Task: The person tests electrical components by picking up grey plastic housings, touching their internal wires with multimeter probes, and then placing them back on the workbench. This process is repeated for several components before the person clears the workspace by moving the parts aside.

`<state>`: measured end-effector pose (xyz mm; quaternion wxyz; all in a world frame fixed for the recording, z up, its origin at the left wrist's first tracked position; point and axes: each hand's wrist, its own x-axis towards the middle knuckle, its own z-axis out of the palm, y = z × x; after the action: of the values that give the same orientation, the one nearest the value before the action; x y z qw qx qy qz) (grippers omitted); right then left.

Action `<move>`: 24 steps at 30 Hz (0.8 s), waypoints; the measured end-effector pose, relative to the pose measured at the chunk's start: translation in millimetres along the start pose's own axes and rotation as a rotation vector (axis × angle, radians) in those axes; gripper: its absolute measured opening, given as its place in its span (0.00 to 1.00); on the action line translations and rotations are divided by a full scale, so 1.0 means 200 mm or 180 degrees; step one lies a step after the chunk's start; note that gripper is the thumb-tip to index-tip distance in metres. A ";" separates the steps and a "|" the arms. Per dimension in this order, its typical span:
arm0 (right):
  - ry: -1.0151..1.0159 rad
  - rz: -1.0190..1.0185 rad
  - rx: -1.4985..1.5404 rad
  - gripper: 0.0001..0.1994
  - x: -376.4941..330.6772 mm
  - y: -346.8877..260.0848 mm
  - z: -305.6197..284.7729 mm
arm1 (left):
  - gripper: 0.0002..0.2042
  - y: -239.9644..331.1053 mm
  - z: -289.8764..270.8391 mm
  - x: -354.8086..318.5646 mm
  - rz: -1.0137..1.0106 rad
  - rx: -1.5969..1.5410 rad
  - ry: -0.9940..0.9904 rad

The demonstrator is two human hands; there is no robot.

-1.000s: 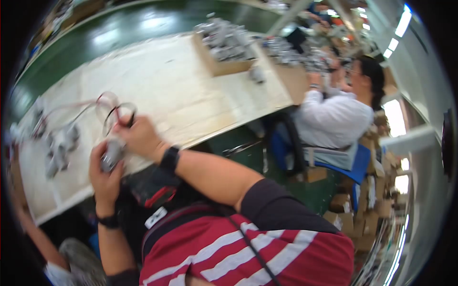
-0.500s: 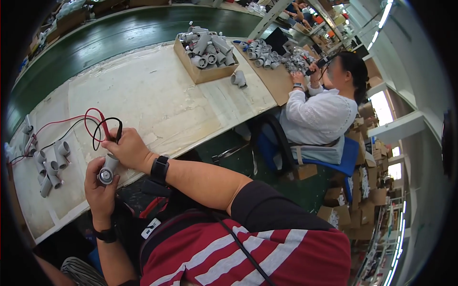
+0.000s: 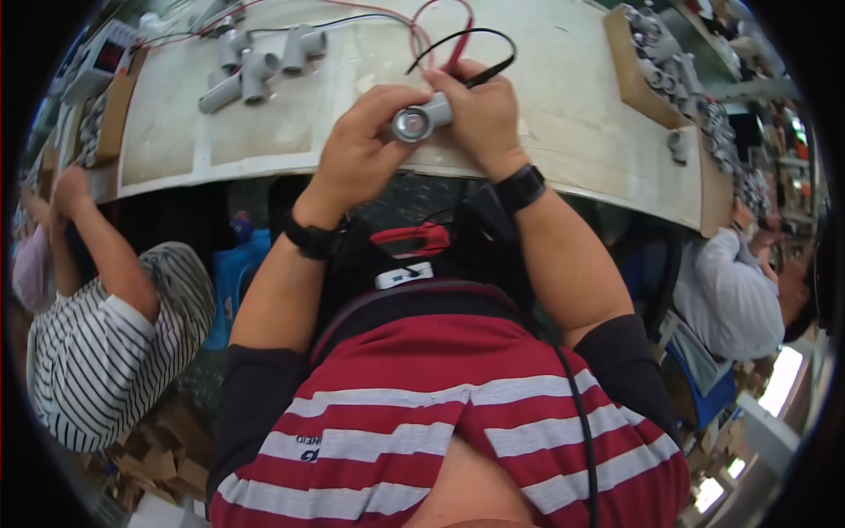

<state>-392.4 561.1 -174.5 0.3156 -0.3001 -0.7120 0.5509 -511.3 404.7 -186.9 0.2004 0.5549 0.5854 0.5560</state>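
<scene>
My left hand [image 3: 356,154] grips a grey, elbow-shaped plastic lamp part [image 3: 437,112]; its round end with a silvery ring faces me. Against the other end of the part is my right hand [image 3: 486,114], fingers closed around a red test lead [image 3: 466,40] and a black test lead [image 3: 508,58]. The leads loop up above that hand, and their tips are hidden by the fingers. Both hands are over the near edge of the pale worktable [image 3: 352,66]. Several similar grey elbow parts [image 3: 255,77] lie on the table to the left.
At the far left a box-shaped meter [image 3: 101,57] with a red display stands by a carton [image 3: 114,119] of parts. A cardboard box [image 3: 627,66] of grey parts stands at right. A person in stripes [image 3: 97,352] sits left, another in white [image 3: 731,290] right.
The view has swung round, so the hands now appear near the middle and the striped-shirt person shows more fully at left. Both hands still hold the grey part and leads close together.
</scene>
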 end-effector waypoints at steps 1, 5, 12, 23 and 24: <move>-0.0065 0.0020 0.0074 0.09 -0.01 0.02 0.05 | 0.24 0.00 -0.02 -0.02 -0.0086 -0.0053 0.0021; -0.0083 -0.0016 -0.0019 0.10 0.00 0.06 0.05 | 0.24 0.01 0.00 -0.01 -0.0156 -0.0242 0.0106; 0.0034 -0.0314 -0.0063 0.12 -0.02 0.03 0.03 | 0.24 0.04 0.02 0.00 0.0210 0.0313 0.0246; -0.0039 0.0974 0.1856 0.07 0.02 0.03 -0.13 | 0.21 -0.02 -0.60 -0.07 -0.0507 -0.0649 0.2888; -0.0072 0.0999 0.1848 0.07 0.03 0.03 -0.13 | 0.18 -0.10 -0.77 -0.05 -0.0600 -0.0292 0.3316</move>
<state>-374.9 582.1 -173.8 0.2913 -0.2975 -0.4737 0.7760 -647.8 334.2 -161.7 -0.0438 0.1409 0.6299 0.7626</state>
